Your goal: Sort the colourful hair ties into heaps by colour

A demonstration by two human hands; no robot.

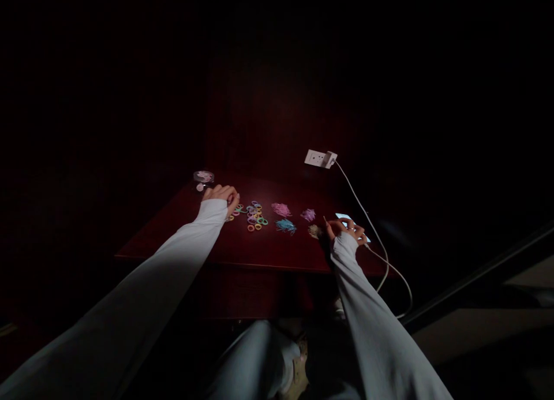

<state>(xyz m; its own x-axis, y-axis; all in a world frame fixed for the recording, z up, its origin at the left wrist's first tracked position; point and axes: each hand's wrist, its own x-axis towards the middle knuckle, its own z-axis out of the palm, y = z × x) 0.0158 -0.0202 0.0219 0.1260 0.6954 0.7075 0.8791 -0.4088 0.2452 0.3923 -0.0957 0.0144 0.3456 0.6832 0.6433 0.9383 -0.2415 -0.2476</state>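
My left hand [225, 197] rests over the left part of several small colourful rings [255, 215], its fingers curled down; what they hold, if anything, is hidden. On the right, my right hand [344, 228] is above a lit phone [346, 217], a thin light stick-like item between its thumb and finger. Between the hands lie a pink pile [281, 209], a blue pile [285, 225] and a purple pile [308, 215] of thin strands. A beige pile [314, 231] sits just left of my right hand.
The dark red table [255, 260] has a clear round container [203, 176] with pale pieces at its back left. A white socket [318, 158] with a plug is behind. A white cable [367, 215] loops down past the table's right side.
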